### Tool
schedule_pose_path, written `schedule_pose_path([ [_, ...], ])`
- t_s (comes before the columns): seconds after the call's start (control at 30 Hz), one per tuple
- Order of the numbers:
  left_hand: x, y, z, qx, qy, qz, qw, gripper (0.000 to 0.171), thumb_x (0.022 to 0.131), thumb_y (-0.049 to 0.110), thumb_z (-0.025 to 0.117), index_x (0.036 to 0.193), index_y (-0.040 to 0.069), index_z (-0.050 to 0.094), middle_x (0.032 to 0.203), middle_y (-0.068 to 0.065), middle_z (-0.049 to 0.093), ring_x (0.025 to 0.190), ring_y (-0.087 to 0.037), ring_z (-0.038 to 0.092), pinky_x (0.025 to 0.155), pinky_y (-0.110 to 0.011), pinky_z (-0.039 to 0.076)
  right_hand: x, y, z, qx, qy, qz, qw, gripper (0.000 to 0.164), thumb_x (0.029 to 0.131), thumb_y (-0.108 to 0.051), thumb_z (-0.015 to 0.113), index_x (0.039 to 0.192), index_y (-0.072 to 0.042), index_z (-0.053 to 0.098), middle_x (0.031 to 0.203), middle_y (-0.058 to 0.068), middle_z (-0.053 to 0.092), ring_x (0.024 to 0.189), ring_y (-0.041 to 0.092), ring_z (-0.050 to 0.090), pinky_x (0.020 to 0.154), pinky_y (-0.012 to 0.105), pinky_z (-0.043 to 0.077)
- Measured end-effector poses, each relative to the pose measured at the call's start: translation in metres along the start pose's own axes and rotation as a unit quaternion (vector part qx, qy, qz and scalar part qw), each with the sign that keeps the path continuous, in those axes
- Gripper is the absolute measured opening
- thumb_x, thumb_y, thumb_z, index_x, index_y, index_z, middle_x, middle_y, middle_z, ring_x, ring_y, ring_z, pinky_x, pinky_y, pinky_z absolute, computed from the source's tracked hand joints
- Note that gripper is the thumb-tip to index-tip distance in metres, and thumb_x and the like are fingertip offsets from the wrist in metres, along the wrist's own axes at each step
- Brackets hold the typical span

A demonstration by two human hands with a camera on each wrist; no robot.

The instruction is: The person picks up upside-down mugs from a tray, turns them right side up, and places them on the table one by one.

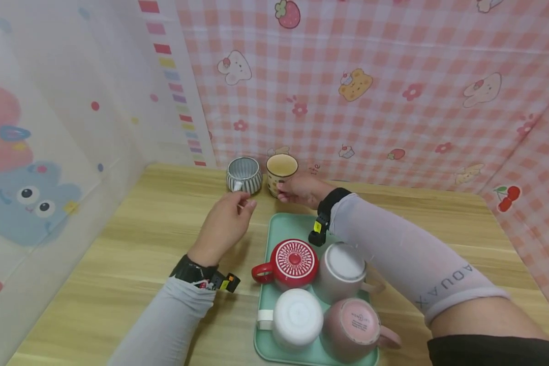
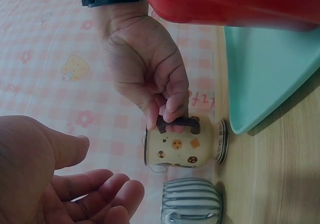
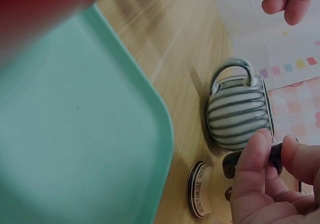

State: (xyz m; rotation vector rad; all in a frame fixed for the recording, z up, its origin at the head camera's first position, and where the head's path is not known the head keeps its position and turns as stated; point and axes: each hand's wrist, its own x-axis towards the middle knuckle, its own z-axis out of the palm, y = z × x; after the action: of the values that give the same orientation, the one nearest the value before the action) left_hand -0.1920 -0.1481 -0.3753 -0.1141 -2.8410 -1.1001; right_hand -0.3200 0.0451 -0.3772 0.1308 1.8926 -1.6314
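At the back of the table, a cream mug (image 1: 279,163) with a cookie pattern stands upright. My right hand (image 1: 305,190) pinches its dark handle (image 2: 192,124) between thumb and fingers. Just left of it stands a grey-and-white striped mug (image 1: 251,184), also upright, its handle (image 3: 235,63) toward me. My left hand (image 1: 223,222) hovers in front of the striped mug. In the left wrist view its fingers (image 2: 112,191) are loosely bent, hold nothing and are apart from the mug. Part of the cream mug is hidden behind my right hand in the right wrist view.
A mint-green tray (image 1: 281,223) lies nearer me on the wooden table (image 1: 132,254). On it, upside down, are a red mug (image 1: 296,260), a white mug (image 1: 298,320), a pale mug (image 1: 340,277) and a pink mug (image 1: 354,325). Patterned cloth walls (image 1: 384,117) stand behind and beside.
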Motion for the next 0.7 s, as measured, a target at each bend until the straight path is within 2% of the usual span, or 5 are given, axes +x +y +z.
schedule_pose_path([
  [0.13,-0.0007,0.0011,0.0002,0.000,-0.003,-0.002,1.0000,0.040,0.108,0.032,0.056,0.134,0.004,0.063,0.115,-0.012,0.066,0.101,-0.027,0.064,0.087,-0.044,0.056,-0.0010,0.0003,0.0008,-0.010,0.005,-0.005,1.000,0.032,0.107,-0.008,0.056,0.134,0.009,0.054,0.108,0.015,0.062,0.071,0.011,0.064,0.075,0.022,0.058],
  [0.33,-0.0014,0.0024,0.0007,0.000,-0.007,-0.003,1.0000,0.040,0.108,0.033,0.056,0.134,0.004,0.063,0.116,-0.012,0.066,0.101,-0.028,0.064,0.088,-0.044,0.056,-0.0008,0.0002,0.0021,-0.017,0.015,-0.001,1.000,0.028,0.106,-0.008,0.057,0.130,0.006,0.055,0.112,0.016,0.062,0.075,0.013,0.066,0.098,0.034,0.058],
  [0.43,-0.0023,0.0029,0.0019,0.001,-0.009,-0.003,1.0000,0.040,0.108,0.034,0.056,0.134,0.004,0.063,0.117,-0.012,0.066,0.102,-0.028,0.064,0.089,-0.045,0.057,0.0000,0.0007,0.0030,-0.021,0.016,0.002,1.000,0.033,0.106,-0.009,0.058,0.135,0.006,0.054,0.117,0.017,0.062,0.078,0.014,0.066,0.096,0.032,0.059],
  [0.57,-0.0028,0.0035,0.0021,0.004,-0.005,-0.004,1.0000,0.040,0.108,0.033,0.056,0.135,0.004,0.063,0.118,-0.012,0.067,0.103,-0.028,0.065,0.090,-0.046,0.056,0.0002,0.0014,0.0049,-0.020,0.022,-0.004,1.000,0.030,0.105,-0.009,0.060,0.131,0.006,0.058,0.125,0.021,0.063,0.077,0.013,0.068,0.086,0.029,0.061],
  [0.7,-0.0025,0.0037,0.0007,0.006,-0.005,-0.003,1.0000,0.040,0.108,0.034,0.057,0.134,0.004,0.063,0.118,-0.012,0.067,0.103,-0.028,0.065,0.091,-0.046,0.056,-0.0025,-0.0003,0.0033,-0.044,0.012,-0.012,0.999,0.034,0.107,-0.014,0.059,0.134,0.007,0.056,0.130,0.023,0.062,0.091,0.020,0.071,0.101,0.038,0.058],
])
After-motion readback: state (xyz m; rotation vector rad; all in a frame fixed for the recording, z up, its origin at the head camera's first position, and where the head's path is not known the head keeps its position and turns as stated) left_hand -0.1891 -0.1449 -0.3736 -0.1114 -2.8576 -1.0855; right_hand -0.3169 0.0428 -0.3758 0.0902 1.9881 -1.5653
